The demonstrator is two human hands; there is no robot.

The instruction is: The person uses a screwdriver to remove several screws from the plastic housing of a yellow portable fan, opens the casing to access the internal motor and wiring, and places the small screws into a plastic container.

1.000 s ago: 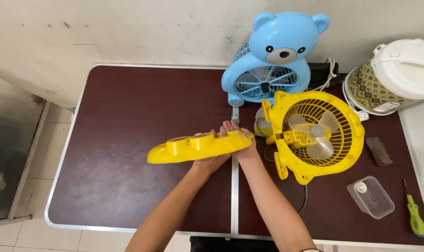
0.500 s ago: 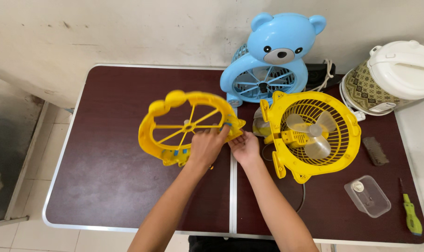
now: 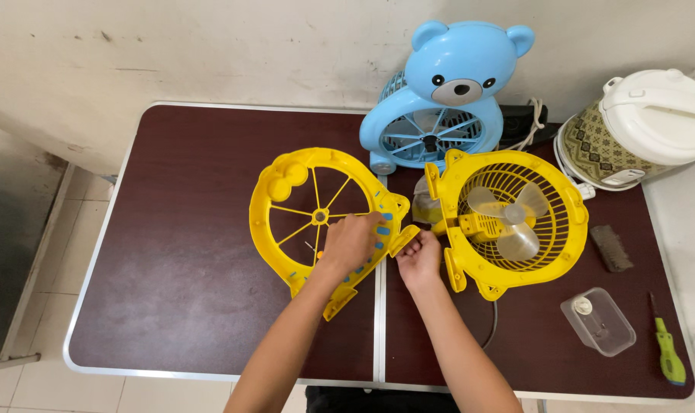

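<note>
Gripping yellow fan cover [image 3: 302, 200], both hands

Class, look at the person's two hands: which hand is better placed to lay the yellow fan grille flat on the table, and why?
Probably the left hand: it already lies on the yellow grille, fingers across its spokes. The right hand only pinches the grille's edge tab beside the open yellow fan.

The fan grille [image 3: 317, 218] and open fan body [image 3: 516, 222] are bright yellow, on a dark maroon tabletop [image 3: 179, 252]. The bear-shaped fan [image 3: 447, 92] is light blue. The cooker [image 3: 638, 126] is white with what looks like a green patterned wrap.
</note>
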